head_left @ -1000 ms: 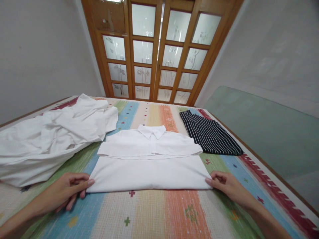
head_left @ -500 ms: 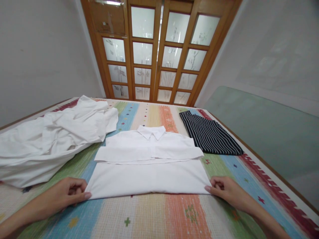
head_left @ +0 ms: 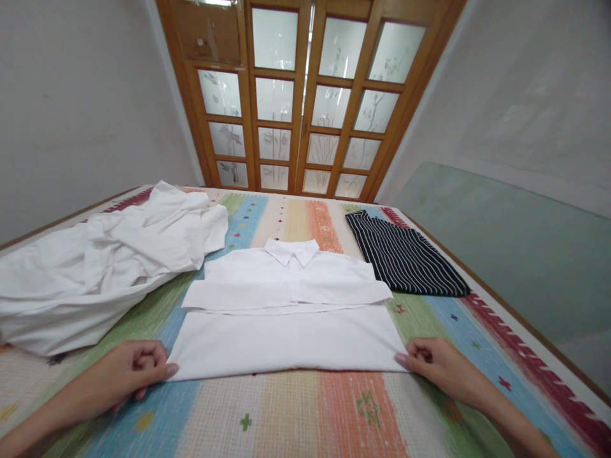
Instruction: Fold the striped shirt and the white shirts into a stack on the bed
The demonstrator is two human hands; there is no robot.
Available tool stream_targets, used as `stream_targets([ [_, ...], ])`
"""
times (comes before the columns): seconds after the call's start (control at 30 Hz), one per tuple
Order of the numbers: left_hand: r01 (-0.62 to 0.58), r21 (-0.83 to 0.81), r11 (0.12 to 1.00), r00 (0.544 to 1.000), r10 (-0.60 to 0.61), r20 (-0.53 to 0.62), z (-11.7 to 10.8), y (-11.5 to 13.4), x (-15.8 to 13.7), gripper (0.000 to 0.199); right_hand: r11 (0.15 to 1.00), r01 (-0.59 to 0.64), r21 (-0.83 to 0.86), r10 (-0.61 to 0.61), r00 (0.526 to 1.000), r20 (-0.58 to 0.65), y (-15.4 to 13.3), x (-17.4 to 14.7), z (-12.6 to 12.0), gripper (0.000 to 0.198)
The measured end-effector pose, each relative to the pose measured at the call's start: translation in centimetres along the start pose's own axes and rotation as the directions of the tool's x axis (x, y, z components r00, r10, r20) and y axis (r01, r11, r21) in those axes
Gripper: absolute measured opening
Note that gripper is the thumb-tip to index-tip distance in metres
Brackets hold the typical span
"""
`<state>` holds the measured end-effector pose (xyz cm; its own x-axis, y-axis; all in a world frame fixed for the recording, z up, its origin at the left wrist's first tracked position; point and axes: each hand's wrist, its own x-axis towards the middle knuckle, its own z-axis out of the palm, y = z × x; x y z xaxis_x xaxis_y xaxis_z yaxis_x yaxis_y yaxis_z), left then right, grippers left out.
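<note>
Since the earlier frame the near edge of the white shirt has been drawn slightly lower in the frame, towards the viewer, and both hands have shifted down with it. The shirt is laid flat in the centre of the picture on a striped, multicoloured cloth, its collar pointing to the top of the frame and its long axis running left to right. Its folded lower panel is spread between the two hands. The left hand is seen at the lower left corner of the shirt, loosely curled, with the thumb tip touching that corner. The right hand is placed at the lower right corner in the same way, fingers curled under, the fingertips pinching the fabric edge as far as can be told. Each hand is equally near its own corner. A crumpled white garment is heaped at the left of the frame, just beside the shirt. A folded dark striped garment lies at the upper right, near the shirt's shoulder. A wooden glazed door fills the top. Nothing is lying between the hands and the shirt.
</note>
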<state>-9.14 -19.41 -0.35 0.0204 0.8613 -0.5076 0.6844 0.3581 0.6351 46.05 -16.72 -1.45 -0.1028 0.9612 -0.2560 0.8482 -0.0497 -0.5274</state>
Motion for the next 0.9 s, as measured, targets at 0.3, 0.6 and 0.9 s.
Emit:
stream_targets([
  [0.3, -0.269, 0.370, 0.889, 0.871, 0.388, -0.300, 2.8, 3.8, -1.3, 0.040, 0.916, 0.347, -0.199, -0.381, 0.910, -0.163, -4.7, -0.9, 1.9, 0.040],
  [0.6, -0.633, 0.626, 0.455, 0.608, 0.793, 0.040, 8.8, 6.2, 2.1, 0.047, 0.727, 0.669, -0.153, -0.636, 0.741, 0.216, -10.5, 0.9, 5.6, 0.058],
  [0.9, -0.753, 0.575, 0.320, 0.468, 0.874, 0.127, 9.1, 9.1, 4.3, 0.042, 0.683, 0.708, -0.179, -0.653, 0.702, 0.284, -12.6, 3.5, 5.4, 0.064],
])
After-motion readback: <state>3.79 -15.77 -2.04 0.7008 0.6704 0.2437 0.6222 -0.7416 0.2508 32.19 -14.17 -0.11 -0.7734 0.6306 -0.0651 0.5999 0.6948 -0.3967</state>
